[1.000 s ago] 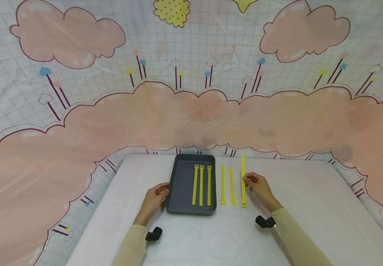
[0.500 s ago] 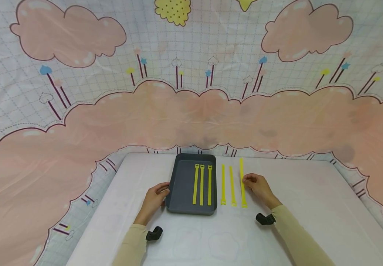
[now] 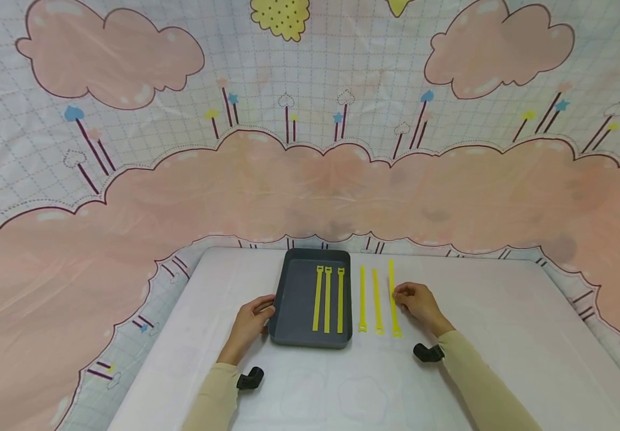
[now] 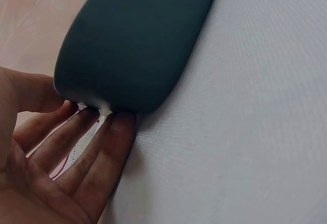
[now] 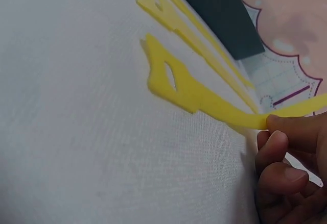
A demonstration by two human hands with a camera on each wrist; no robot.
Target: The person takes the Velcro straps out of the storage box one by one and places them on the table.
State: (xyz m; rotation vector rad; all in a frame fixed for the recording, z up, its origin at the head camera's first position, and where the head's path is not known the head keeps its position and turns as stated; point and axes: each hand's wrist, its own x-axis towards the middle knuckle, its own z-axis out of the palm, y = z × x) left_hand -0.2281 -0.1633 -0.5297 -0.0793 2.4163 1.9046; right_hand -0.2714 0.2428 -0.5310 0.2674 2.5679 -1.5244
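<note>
My right hand [image 3: 419,305] pinches a yellow hook-and-loop cable tie [image 5: 225,113] between thumb and finger, partway along its length. Its slotted head lies toward me, close over the white table, and the strap bends up into the fingers. Two more yellow ties, a left one [image 3: 362,299] and a right one [image 3: 377,302], lie side by side between that tie and the dark grey tray [image 3: 294,308]. Three ties [image 3: 327,299] lie in the tray's right half, heads at the far end. My left hand [image 3: 249,326] touches the tray's left wall with extended fingers [image 4: 97,168], thumb near the rim.
The white table [image 3: 310,389] spreads toward me and to both sides. A patterned cloth [image 3: 385,197] with pink clouds hangs behind its far edge. Each wrist carries a small black camera, one left [image 3: 251,378] and one right [image 3: 428,353].
The far end of the pinched tie has come lower and slightly left, and my right hand has eased a little toward me. My left hand and the tray keep their place.
</note>
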